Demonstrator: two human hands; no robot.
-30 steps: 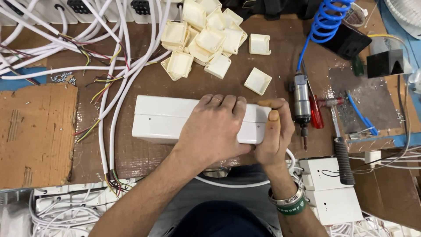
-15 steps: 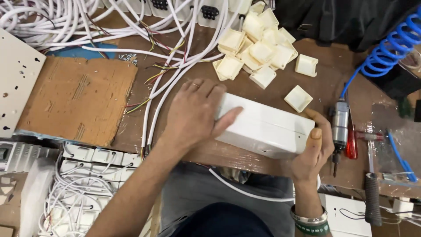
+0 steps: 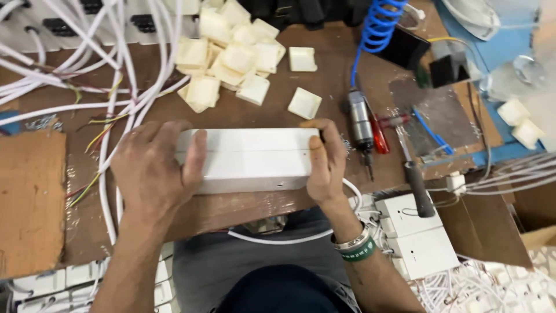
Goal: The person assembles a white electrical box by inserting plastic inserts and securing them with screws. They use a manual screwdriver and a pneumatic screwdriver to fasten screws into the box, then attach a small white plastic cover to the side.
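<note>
A long white plastic box (image 3: pixel 249 157) lies flat on the brown workbench (image 3: pixel 243 113) in front of me. My left hand (image 3: pixel 153 168) grips its left end, thumb on top. My right hand (image 3: pixel 324 159) grips its right end, fingers wrapped over the edge. A white cable (image 3: pixel 301 235) loops out from under the box near my lap. Both hands hold the box level.
A pile of small cream square covers (image 3: pixel 229 55) lies behind the box. An air screwdriver (image 3: pixel 362 124) on a blue coiled hose (image 3: pixel 376 26), a red-handled tool (image 3: pixel 379 132) and a hammer (image 3: pixel 414 177) lie at right. White cables (image 3: pixel 116 87) run at left, by a cardboard sheet (image 3: pixel 29 203).
My left hand slid from the box's middle to its left end. The box, tilted half a second ago, now lies straight, with my right hand on its right end.
</note>
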